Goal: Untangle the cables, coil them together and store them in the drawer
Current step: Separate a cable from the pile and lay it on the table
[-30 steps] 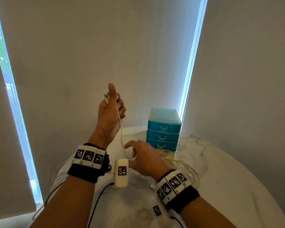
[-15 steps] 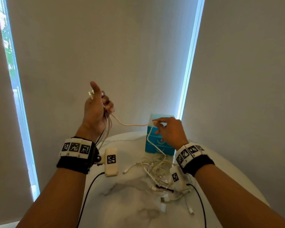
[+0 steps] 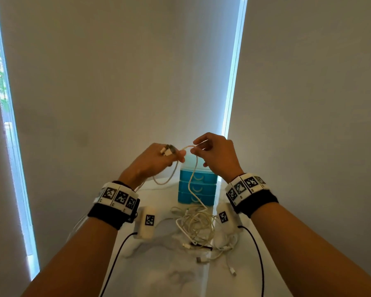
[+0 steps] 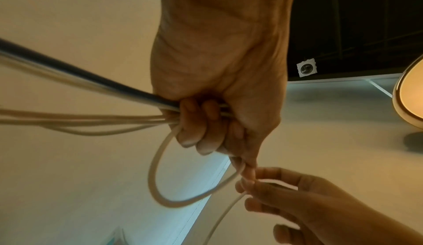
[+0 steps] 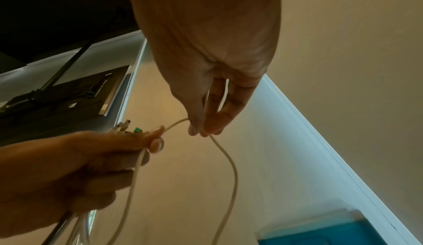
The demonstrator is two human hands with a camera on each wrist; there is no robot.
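Both hands raised above the table [image 3: 255, 273], close together, nearly touching. Left hand [image 3: 150, 161] fisted round a bundle of cables [image 4: 96, 120], plug ends [image 3: 168, 150] sticking out past the thumb; bundle trails back under the left wrist. Right hand [image 3: 214, 155] pinches one white cable [image 3: 192, 181] between thumb and fingertips [image 5: 196, 129], just beside the left thumb. A short loop [image 4: 160, 176] hangs between the hands. From the pinch the cable drops to the tangled pile [image 3: 198, 224] on the table, below and between both wrists. Blue drawer unit [image 3: 198, 189] stands right behind the pile, all three drawers closed.
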